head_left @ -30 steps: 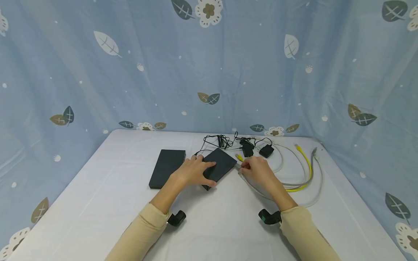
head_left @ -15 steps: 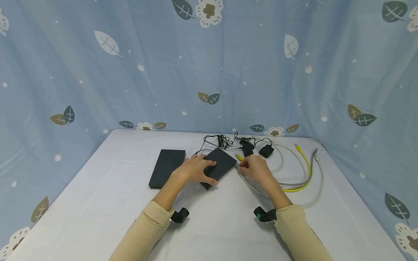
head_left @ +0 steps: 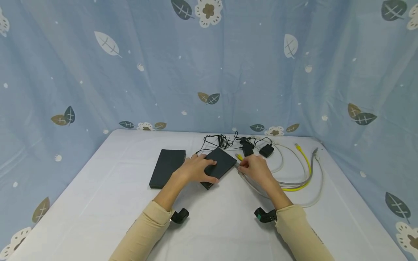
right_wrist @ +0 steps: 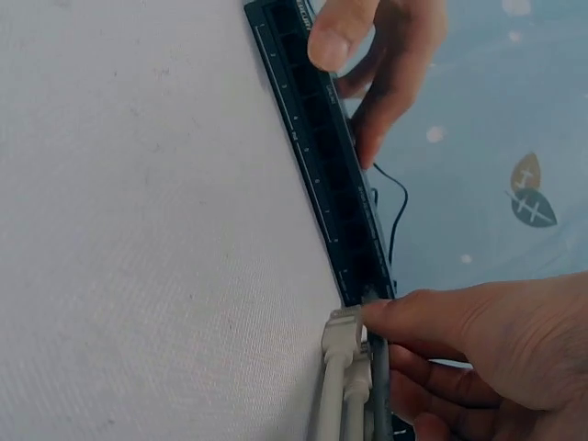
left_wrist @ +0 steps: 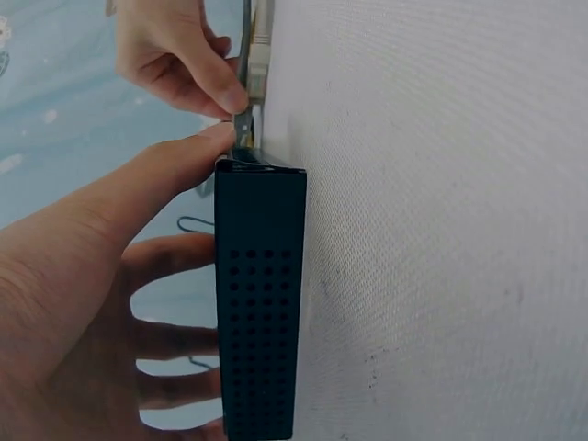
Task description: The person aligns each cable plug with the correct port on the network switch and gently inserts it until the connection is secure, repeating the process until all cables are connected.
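A black network switch (head_left: 222,162) lies turned at an angle on the table. My left hand (head_left: 192,169) rests spread over its top, fingers and thumb nearly straight; its perforated side (left_wrist: 262,303) faces the left wrist camera. A row of numbered ports (right_wrist: 319,147) shows in the right wrist view. My right hand (head_left: 259,170) pinches a grey network cable (right_wrist: 382,395) between thumb and fingers, right at the end port. The fingertips hide most of its plug. Two pale cable plugs (right_wrist: 343,335) lie beside the thumb, near the switch's end.
Left of the switch lies a second black box (head_left: 166,166). Behind are bundled black cords (head_left: 223,141) and black power adapters (head_left: 266,150). Yellow (head_left: 305,156), grey and pale network cables (head_left: 321,177) loop across the right side. A patterned blue curtain (head_left: 209,65) hangs behind the table.
My right hand has shifted slightly left and away from me, closer to the switch. My left hand has slid a little to the right over the top. The last half second shows hardly any movement.
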A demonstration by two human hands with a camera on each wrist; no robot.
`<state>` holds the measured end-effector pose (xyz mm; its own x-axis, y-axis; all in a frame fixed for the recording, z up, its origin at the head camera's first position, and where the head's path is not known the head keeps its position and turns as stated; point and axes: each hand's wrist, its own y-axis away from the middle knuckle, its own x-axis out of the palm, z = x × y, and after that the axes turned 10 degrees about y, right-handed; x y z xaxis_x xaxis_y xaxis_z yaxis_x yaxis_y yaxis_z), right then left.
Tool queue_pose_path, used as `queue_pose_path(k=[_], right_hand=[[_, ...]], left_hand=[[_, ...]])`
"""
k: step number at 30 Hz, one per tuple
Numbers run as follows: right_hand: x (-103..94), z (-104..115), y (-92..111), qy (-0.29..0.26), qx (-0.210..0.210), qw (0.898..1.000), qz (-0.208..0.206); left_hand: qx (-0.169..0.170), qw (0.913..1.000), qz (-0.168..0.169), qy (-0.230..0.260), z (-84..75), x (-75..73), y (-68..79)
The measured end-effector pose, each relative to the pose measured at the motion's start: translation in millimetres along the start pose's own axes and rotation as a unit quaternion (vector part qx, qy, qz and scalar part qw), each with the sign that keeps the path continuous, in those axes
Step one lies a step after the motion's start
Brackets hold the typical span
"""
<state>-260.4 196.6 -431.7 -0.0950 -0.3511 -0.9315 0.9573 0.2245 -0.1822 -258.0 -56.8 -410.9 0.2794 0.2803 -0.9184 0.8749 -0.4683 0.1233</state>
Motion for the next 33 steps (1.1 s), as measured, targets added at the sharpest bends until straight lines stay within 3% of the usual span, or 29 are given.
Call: queue_pose_path(k=[8,24,33], right_hand=[[-3.5,1.3,0.6,0.002,0.000,1.000,0.017],[-3.6,0.3,4.3,0.010,0.015,1.000,0.004],[-2.0,1.8,2.8,0.031,0.006,1.000,-0.003]], left_hand=[[-0.004,0.9998,-0.004,-0.020,-1.7,0.5,0.1],[-0.003,0.9996,0.001,-0.027,-5.2,1.4,1.3],[0.008,0.9991,-0.015,-0.040,-6.9,3.6,0.9]])
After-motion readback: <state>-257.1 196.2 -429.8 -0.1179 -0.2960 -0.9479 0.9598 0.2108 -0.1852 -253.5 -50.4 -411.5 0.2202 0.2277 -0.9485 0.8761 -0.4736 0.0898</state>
